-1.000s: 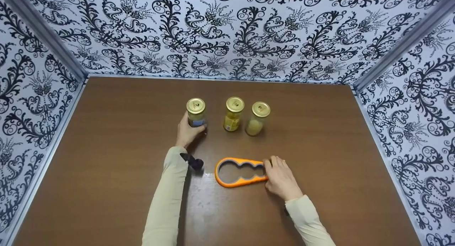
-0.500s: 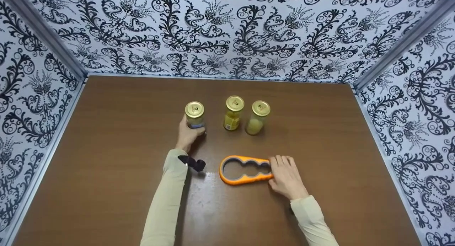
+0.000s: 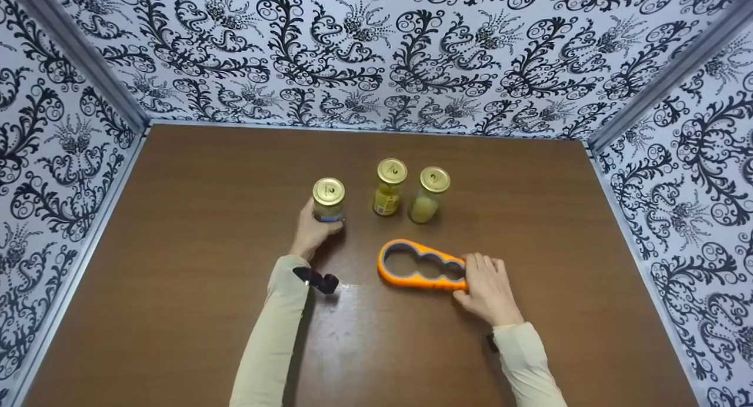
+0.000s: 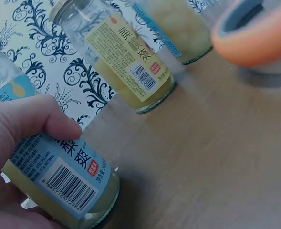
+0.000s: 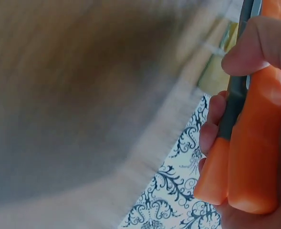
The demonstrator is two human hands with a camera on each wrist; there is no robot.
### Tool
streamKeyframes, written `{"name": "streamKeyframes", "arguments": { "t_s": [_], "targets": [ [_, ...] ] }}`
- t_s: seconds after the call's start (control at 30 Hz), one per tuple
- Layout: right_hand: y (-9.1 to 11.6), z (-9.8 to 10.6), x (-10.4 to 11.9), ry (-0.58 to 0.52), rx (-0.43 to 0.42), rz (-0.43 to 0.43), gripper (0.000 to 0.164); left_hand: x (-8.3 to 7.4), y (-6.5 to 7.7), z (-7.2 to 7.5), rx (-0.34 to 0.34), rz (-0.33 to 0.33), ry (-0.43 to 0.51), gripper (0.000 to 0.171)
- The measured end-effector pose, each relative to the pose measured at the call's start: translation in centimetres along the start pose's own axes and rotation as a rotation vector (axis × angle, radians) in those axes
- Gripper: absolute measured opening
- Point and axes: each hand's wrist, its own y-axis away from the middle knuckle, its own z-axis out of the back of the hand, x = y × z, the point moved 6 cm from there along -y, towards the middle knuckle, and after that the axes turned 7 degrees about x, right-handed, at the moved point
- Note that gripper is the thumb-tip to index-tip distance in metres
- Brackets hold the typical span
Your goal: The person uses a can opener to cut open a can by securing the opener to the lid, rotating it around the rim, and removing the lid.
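My left hand (image 3: 313,229) grips a glass jar (image 3: 328,195) with a gold lid and a blue barcode label; its thumb presses across the label (image 4: 71,181) in the left wrist view. The jar stands upright at the left of the other jars. My right hand (image 3: 487,286) holds the narrow end of an orange jar opener (image 3: 423,282), which has a grey scalloped inner edge. In the right wrist view, thumb and fingers wrap round its orange handle (image 5: 257,152). The opener's wide loop points left, toward the jars.
Two more gold-lidded jars stand close together behind the opener: a yellow-labelled jar (image 3: 386,189) and a jar of pale contents (image 3: 428,195). The brown table (image 3: 206,219) is bounded by patterned walls (image 3: 365,54) at the back and both sides.
The left hand has drawn its jar a little nearer. The right hand has carried the opener to the right, and its wide loop has swung away from me, toward the jars.
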Motion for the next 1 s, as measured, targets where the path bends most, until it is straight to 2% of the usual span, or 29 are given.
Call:
{"name": "streamKeyframes", "arguments": {
  "t_s": [0.2, 0.33, 0.4, 0.67, 1.0],
  "targets": [
    [-0.2, 1.5, -0.9, -0.053, -0.065, -0.019, 0.058, 0.1, 1.0, -0.2, 0.026, -0.001, -0.056, 0.066],
    [-0.4, 2.9, -1.3, -0.084, -0.093, -0.032, 0.058, -0.1, 1.6, -0.4, 0.043, -0.030, -0.072, 0.061],
    [-0.5, 3.6, -1.4, -0.096, -0.110, -0.032, 0.058, -0.8, 2.2, -0.6, 0.060, -0.041, -0.078, 0.057],
    [-1.3, 6.4, -1.1, -0.128, -0.171, 0.003, 0.058, -0.7, 3.1, -1.6, 0.138, -0.004, -0.002, 0.056],
    [-3.1, 8.5, 0.0, -0.166, -0.198, 0.073, 0.055, -1.0, 4.0, -2.9, 0.189, -0.021, 0.013, 0.062]
  ]
}}
